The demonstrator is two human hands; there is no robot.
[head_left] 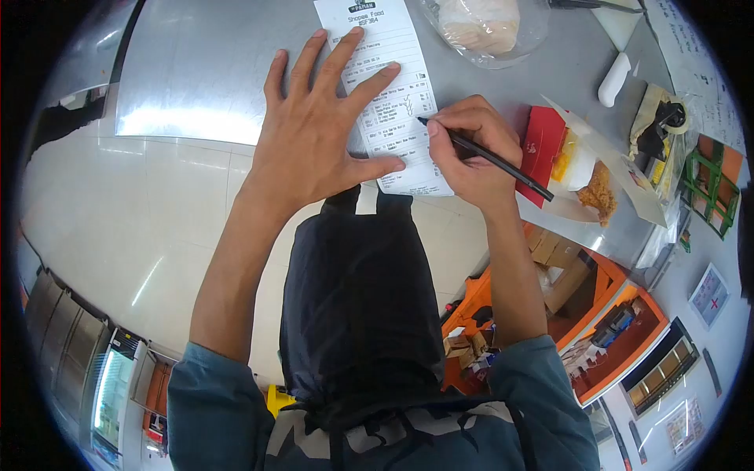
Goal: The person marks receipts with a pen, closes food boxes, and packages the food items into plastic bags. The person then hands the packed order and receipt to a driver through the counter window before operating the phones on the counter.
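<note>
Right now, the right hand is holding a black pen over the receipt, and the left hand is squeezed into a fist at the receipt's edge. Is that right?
Not quite: the left hand isn't a fist. The head view shows it spread open at the edge of the receipt. The right hand does hold a black pen over it.

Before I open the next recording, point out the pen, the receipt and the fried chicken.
Pen [503, 165], head view: on its dark barrel.
Receipt [397, 111], head view: on its printed middle.
Fried chicken [599, 193], head view: middle of its brown crust.
</note>
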